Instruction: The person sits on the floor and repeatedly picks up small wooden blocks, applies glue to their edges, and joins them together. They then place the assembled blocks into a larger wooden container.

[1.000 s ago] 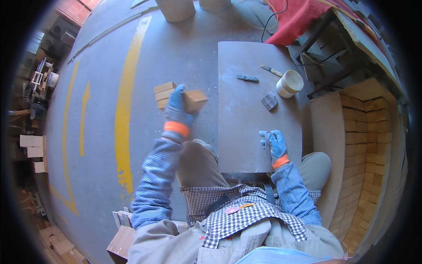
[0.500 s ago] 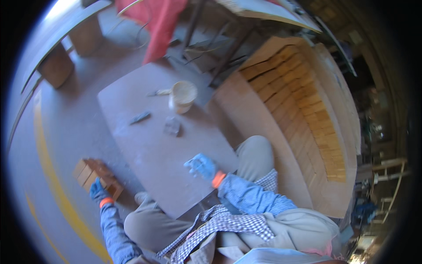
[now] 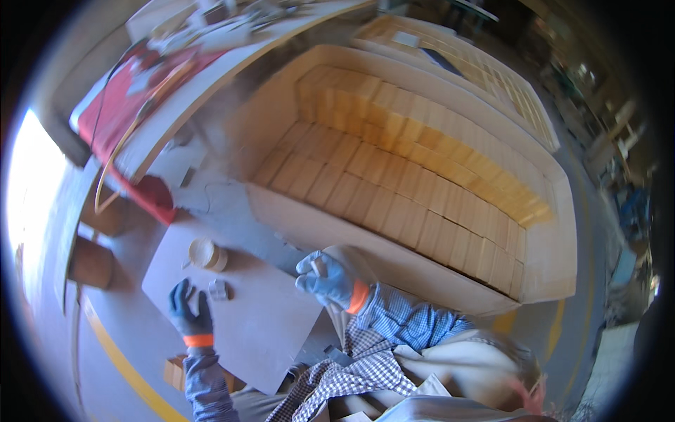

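**A:** Starting close in: the person's checked shirt (image 3: pixel 365 366) fills the bottom of the view, and both forearms come up out of it in blue sleeves.

**B:** And the left hand (image 3: pixel 188 311)?

**A:** Dark blue glove with an orange cuff, fingers spread wide, lying flat on the grey board (image 3: pixel 267 330). It grips nothing. Just beside its fingertips sits a small grey block (image 3: pixel 219 288), close to the glove but apart from it as far as the view tells.

**B:** The right hand (image 3: pixel 329 280)?

**A:** Lighter blue glove, same orange cuff, raised at the board's far right edge. The fingers curl loosely inward; there seems to be something small and pale at the thumb, but it is too blurred to say what, or whether it is really held.

**B:** Below the board, on the left?

**A:** A few wooden blocks (image 3: pixel 176 373) peek out by the left sleeve, next to a yellow floor line (image 3: pixel 119 362).

**B:** Further up the board?

**A:** A pale round cup (image 3: pixel 206 254) stands on it, past the grey block.

**B:** And beyond?

**A:** A big curved wooden form lined with rows of tan bricks (image 3: pixel 408 183), arching across the middle of the view. Off to the far left, a red cloth (image 3: pixel 130 105) hangs over a workbench (image 3: pixel 211 77) littered with blurred bits.
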Demonstrator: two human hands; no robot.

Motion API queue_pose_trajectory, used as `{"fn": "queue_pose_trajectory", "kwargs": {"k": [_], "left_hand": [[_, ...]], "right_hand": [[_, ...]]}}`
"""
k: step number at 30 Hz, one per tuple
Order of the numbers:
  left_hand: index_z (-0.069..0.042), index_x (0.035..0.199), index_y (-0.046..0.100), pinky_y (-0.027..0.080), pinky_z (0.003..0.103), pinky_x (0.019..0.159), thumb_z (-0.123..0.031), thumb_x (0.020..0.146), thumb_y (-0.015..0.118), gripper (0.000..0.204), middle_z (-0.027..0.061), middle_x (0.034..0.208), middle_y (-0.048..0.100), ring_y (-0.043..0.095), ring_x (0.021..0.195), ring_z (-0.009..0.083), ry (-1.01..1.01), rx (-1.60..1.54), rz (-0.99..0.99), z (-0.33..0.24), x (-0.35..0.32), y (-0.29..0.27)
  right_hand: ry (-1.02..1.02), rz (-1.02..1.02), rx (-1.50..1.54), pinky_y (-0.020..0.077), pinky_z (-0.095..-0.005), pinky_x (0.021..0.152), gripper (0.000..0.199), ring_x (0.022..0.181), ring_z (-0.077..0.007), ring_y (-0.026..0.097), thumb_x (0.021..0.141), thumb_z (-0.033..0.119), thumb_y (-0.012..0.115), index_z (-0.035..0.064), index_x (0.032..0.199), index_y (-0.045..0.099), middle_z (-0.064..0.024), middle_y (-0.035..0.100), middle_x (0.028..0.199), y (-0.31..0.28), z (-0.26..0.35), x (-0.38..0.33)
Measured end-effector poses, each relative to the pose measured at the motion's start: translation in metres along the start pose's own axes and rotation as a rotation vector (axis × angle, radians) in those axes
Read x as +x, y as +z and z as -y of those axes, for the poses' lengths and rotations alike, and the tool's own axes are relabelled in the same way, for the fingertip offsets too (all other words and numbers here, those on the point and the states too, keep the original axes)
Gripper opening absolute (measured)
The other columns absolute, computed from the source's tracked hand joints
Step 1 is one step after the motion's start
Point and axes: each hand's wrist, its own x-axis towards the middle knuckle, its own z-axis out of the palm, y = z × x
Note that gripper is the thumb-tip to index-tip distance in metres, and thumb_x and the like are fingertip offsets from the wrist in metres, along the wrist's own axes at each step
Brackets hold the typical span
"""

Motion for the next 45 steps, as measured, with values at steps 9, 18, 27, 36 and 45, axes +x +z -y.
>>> {"fn": "queue_pose_trajectory", "kwargs": {"k": [9, 18, 27, 36, 45], "left_hand": [[0.001, 0.123, 0.059, 0.051, 0.034, 0.092, -0.006, 0.086, 0.070, 0.039, 0.0140, 0.114, 0.063, 0.063, 0.104, 0.0230, 0.216, -0.726, 0.527, -0.281, 0.085, 0.219], [0.001, 0.144, 0.040, 0.037, 0.037, 0.112, -0.011, 0.099, 0.059, 0.051, 0.0163, 0.142, 0.050, 0.048, 0.134, 0.0256, 0.147, -1.292, 1.252, -0.497, 0.025, 0.329], [-0.005, 0.154, 0.024, 0.030, 0.042, 0.117, -0.015, 0.087, 0.074, 0.084, 0.0180, 0.156, 0.032, 0.031, 0.145, 0.0311, 0.139, -0.995, 1.254, -0.595, -0.015, 0.380], [0.000, 0.148, 0.030, 0.032, 0.040, 0.116, -0.019, 0.076, 0.085, 0.093, 0.0176, 0.146, 0.039, 0.038, 0.138, 0.0319, 0.276, -0.861, 1.105, -0.601, -0.021, 0.409], [0.001, 0.139, 0.035, 0.036, 0.044, 0.112, -0.027, 0.075, 0.088, 0.088, 0.0182, 0.138, 0.044, 0.045, 0.131, 0.0302, 0.080, -0.982, 1.146, -0.590, -0.027, 0.386]], "right_hand": [[-0.466, -0.989, -0.072, 0.0430, -0.0248, 0.045, 0.025, 0.052, -0.0087, 0.052, 0.093, 0.037, 0.067, 0.0132, 0.088, 0.061, 0.0020, 0.056, 0.069, -0.266, 0.100, -0.114], [-0.958, -1.832, -0.451, 0.0487, -0.0245, 0.078, 0.042, 0.085, -0.0086, 0.054, 0.091, 0.020, 0.074, -0.0010, 0.123, 0.057, -0.0002, 0.060, 0.095, -0.448, 0.116, -0.274], [-0.952, -1.665, -0.195, 0.0442, -0.0217, 0.074, 0.050, 0.081, -0.0054, 0.048, 0.091, 0.032, 0.074, -0.0005, 0.125, 0.059, 0.0026, 0.056, 0.094, -0.475, 0.162, -0.271], [-0.787, -1.529, -0.109, 0.0301, -0.0244, 0.035, 0.038, 0.047, -0.0064, 0.041, 0.088, 0.041, 0.073, 0.0091, 0.103, 0.059, 0.0041, 0.052, 0.077, -0.472, 0.179, -0.277], [-0.838, -1.560, -0.008, 0.0287, -0.0195, 0.056, 0.019, 0.063, -0.0017, 0.036, 0.093, 0.026, 0.070, 0.0129, 0.092, 0.057, 0.0080, 0.044, 0.076, -0.443, 0.177, -0.286]]}}
